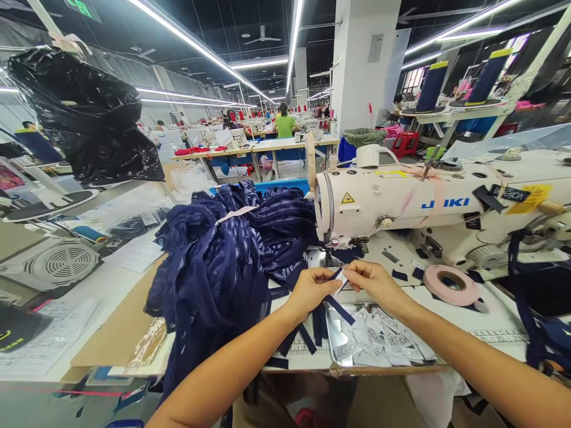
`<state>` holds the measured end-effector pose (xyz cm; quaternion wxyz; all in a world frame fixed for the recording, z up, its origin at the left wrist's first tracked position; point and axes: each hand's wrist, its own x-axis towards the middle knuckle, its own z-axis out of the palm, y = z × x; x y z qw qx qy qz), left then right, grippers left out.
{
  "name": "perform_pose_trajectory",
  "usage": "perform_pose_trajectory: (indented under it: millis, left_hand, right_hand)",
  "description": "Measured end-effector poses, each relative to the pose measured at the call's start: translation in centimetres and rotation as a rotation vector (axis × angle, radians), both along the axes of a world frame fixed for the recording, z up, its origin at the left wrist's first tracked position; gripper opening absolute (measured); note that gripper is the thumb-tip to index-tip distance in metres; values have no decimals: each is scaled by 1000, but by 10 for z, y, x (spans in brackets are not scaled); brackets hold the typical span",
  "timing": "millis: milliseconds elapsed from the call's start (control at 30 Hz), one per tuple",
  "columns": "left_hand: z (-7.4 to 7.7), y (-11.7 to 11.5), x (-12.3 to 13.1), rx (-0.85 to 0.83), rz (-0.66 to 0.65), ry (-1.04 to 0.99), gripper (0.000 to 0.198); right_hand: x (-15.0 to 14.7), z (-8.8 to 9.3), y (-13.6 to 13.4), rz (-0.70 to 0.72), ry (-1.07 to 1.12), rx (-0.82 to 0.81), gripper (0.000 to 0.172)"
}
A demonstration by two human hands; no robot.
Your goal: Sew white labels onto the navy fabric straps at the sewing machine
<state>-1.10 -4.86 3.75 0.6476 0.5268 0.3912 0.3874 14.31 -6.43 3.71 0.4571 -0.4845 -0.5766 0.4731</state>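
Both my hands meet just in front of the needle area of a white JUKI sewing machine point(428, 205). My left hand point(312, 288) and my right hand point(372, 279) pinch a small white label point(341, 278) together with a narrow navy strip point(339, 309) that hangs down between them. Below the hands lies a metal tray point(332, 342) with several white printed labels point(383, 342). More navy strips point(307, 336) dangle over the table edge.
A heap of navy patterned fabric point(227, 255) fills the table to the left. A pink tape roll point(450, 285) lies to the right. A black plastic bag point(84, 113) hangs at upper left. Papers point(134, 252) and a cardboard sheet point(116, 333) lie left. Other workers sit at far tables.
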Motion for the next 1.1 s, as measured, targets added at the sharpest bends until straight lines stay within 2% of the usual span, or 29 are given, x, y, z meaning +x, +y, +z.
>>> perform_pose_trajectory:
  millis: [333, 467, 600, 867, 933, 1000, 1100]
  left_hand:
    - [0, 3, -3, -99, -21, -129, 30]
    - [0, 2, -1, 3, 30, -55, 27]
    - [-1, 1, 2, 10, 92, -4, 24]
    - [0, 3, 3, 24, 63, 68, 23]
    - [-1, 3, 2, 19, 45, 70, 23]
    - [-1, 2, -2, 0, 14, 62, 26]
    - [5, 5, -17, 22, -46, 122, 30]
  right_hand:
    - [-2, -1, -2, 37, 161, -69, 35]
    - [-6, -3, 0, -38, 165, -71, 35]
    - [-7, -7, 0, -93, 132, -34, 32]
    - [-13, -8, -3, -123, 41, 53, 27]
    - [-9, -8, -2, -81, -22, 87, 27]
    - [4, -8, 2, -22, -174, 173, 25]
    - [37, -10, 11, -34, -662, 421, 24]
